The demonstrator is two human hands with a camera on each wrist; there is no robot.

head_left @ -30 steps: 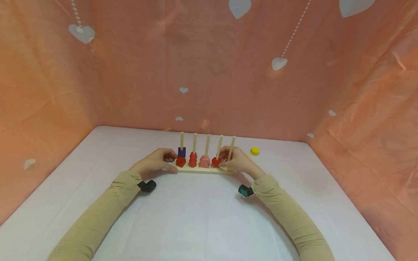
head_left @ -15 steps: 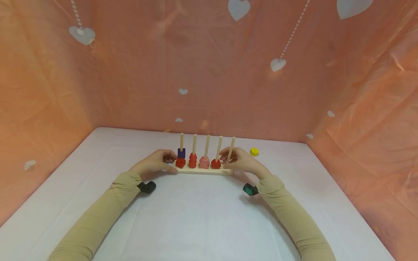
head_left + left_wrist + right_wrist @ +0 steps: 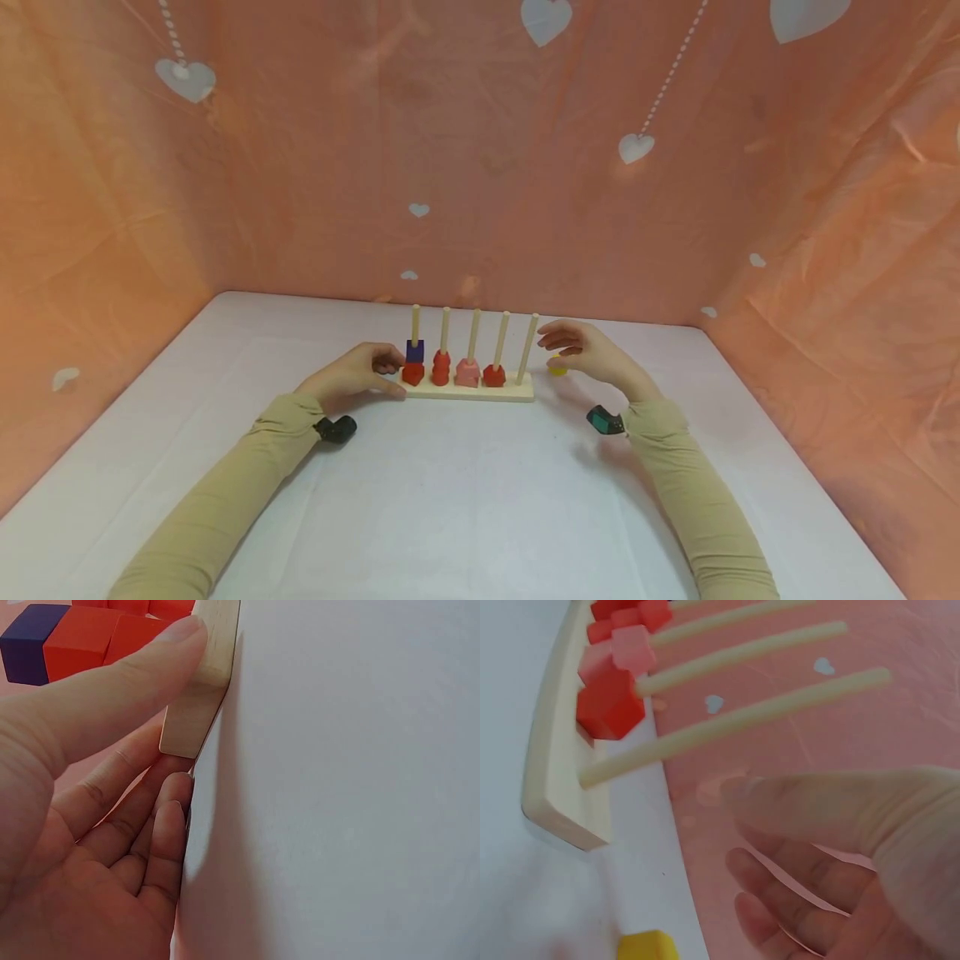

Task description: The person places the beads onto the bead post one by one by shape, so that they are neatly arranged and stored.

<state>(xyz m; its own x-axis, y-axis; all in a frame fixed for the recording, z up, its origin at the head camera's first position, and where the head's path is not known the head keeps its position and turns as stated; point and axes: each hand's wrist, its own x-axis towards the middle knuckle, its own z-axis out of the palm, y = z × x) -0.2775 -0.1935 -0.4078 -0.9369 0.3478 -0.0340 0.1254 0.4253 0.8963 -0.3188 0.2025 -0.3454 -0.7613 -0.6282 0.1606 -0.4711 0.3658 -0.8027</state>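
My left hand [image 3: 358,369] grips the left end of a wooden peg stacker [image 3: 468,392], thumb on the front of the base and fingers behind it, as the left wrist view [image 3: 196,712] shows. Five upright pegs stand on the base. The leftmost carries a dark blue block [image 3: 415,351] above red; beside it are red beads [image 3: 441,369], pink blocks [image 3: 467,372] and a red block [image 3: 493,376]. The rightmost peg [image 3: 528,350] is bare. Right of the stacker, my right hand [image 3: 585,348] hovers with loosely bent fingers, holding nothing. A yellow block [image 3: 646,946] lies below it, partly hidden in the head view.
The white-covered table [image 3: 465,492] runs up to an orange-pink cloth backdrop [image 3: 480,167] with pale hearts, which also closes off both sides. A small dark device [image 3: 604,420] sits at the right wrist, another [image 3: 335,430] at the left.
My right hand has let go of the red block on the fourth peg and moved right, over the yellow block. My left hand stays on the base's left end.
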